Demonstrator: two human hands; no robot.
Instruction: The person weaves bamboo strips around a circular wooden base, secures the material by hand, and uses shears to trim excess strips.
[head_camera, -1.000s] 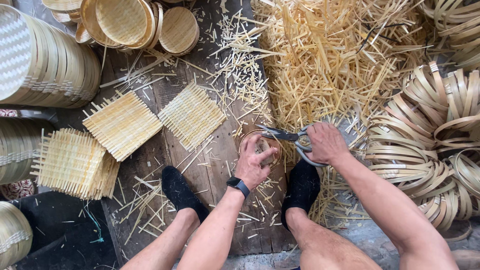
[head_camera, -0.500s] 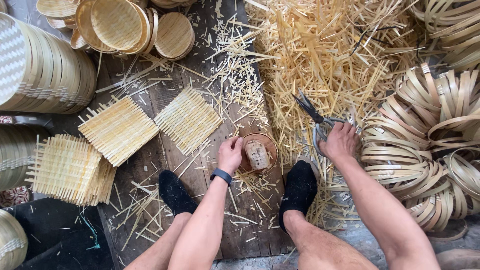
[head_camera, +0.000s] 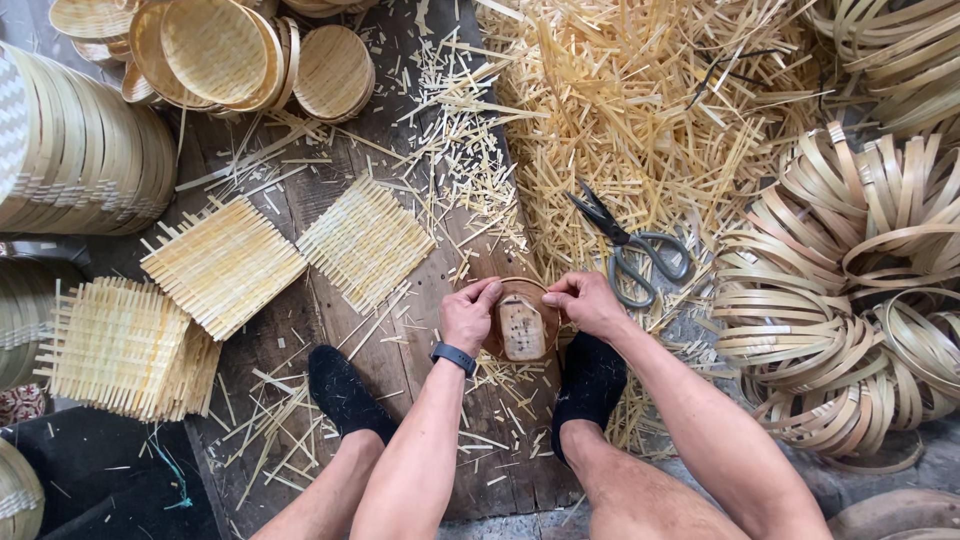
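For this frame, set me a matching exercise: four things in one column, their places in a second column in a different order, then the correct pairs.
Things:
1. scissors
2. small round frame
3. stack of woven square mats
4. pile of bent strip hoops

Places:
A. far right, beside the straw heap
B. lying on the straw, blades pointing up-left, no hand on them
C. between the left hand and right hand, on the boards
D. left side, near the dark cloth

Pairs: 1-B, 2-C, 3-D, 4-A

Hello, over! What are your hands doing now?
Left hand and right hand both gripping small round bamboo ring. Scissors lying on strips, apart. Nothing blocking.
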